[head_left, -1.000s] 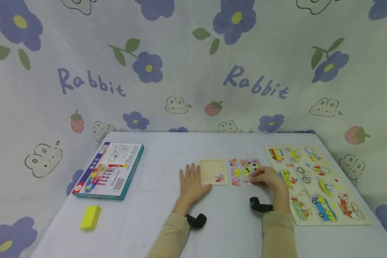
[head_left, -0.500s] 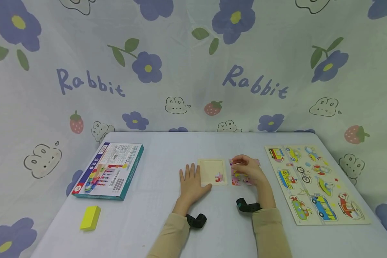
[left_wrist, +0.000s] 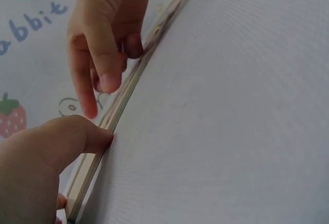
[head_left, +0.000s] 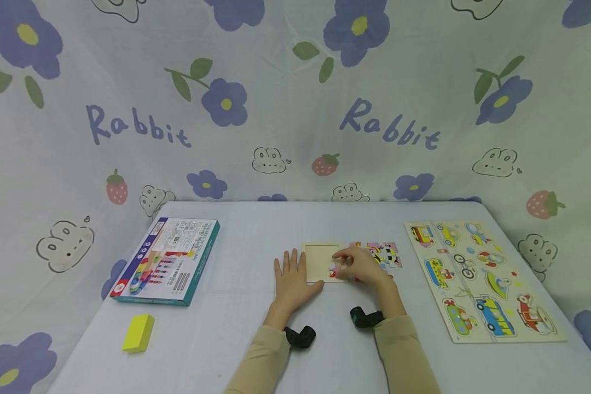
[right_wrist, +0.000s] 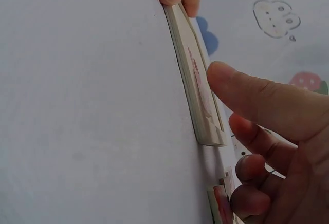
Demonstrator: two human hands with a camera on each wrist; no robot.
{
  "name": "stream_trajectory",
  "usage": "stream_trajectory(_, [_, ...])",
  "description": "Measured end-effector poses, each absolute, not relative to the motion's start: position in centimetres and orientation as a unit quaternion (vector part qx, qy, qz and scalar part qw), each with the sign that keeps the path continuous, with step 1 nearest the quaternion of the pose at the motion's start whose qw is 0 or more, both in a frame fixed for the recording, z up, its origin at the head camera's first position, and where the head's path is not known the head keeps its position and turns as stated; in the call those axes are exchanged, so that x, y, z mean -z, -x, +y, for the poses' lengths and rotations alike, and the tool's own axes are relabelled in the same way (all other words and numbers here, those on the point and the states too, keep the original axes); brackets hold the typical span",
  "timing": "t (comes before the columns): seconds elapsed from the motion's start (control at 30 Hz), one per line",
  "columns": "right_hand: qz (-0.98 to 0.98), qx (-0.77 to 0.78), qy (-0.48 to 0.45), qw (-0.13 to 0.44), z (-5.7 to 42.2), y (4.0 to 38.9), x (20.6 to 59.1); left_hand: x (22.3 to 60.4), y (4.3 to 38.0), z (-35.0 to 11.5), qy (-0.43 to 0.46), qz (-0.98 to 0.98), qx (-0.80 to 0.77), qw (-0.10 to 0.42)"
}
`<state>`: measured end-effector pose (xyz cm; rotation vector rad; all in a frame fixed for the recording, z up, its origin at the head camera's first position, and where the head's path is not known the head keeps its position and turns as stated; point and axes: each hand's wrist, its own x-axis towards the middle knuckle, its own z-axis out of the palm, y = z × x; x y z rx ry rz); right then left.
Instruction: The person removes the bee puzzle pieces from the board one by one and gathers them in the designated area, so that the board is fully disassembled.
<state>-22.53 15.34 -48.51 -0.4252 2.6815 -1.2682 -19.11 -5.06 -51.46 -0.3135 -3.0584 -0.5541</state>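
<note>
A small wooden puzzle frame (head_left: 320, 257) lies mid-table with one pink-and-red piece (head_left: 334, 272) set in its lower right corner. My left hand (head_left: 291, 279) lies flat on the table beside the frame, its thumb (left_wrist: 56, 147) against the frame's edge (left_wrist: 118, 111). My right hand (head_left: 359, 265) hovers over the frame's right side with fingers curled, pinching a small pinkish puzzle piece that they mostly hide. Right of the frame, loose puzzle pieces (head_left: 386, 254) lie in a cluster. In the right wrist view the frame (right_wrist: 198, 106) shows edge-on below my thumb (right_wrist: 257, 100).
A large vehicle puzzle board (head_left: 477, 273) lies at the right. A colourful teal-edged box (head_left: 169, 260) sits at the left, with a yellow block (head_left: 138, 331) nearer the front edge. Flower-print cloth hangs behind the table.
My right hand left the loose pieces, rose, and moved left to the frame's right side. My left hand has stayed flat beside the frame.
</note>
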Motion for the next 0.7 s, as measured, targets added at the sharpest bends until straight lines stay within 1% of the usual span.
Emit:
stream_trajectory(0.17, [0.919,0.360,0.139,0.078,14.99,22.24,48.00,51.58,19.16,-5.03,0.100,-0.979,0.179,0.010])
stream_trajectory(0.3, [0.924,0.348,0.134,0.083,14.84,22.08,47.78,51.60,19.21,-5.05,0.102,-0.978,0.184,0.016])
stream_trajectory(0.53, [0.915,0.369,0.140,0.086,14.77,22.14,47.85,51.46,19.25,-5.16,0.112,-0.970,0.212,0.049])
stream_trajectory(0.7, [0.890,0.419,0.147,0.104,14.78,22.20,47.84,51.37,19.27,-5.17,0.120,-0.968,0.211,0.061])
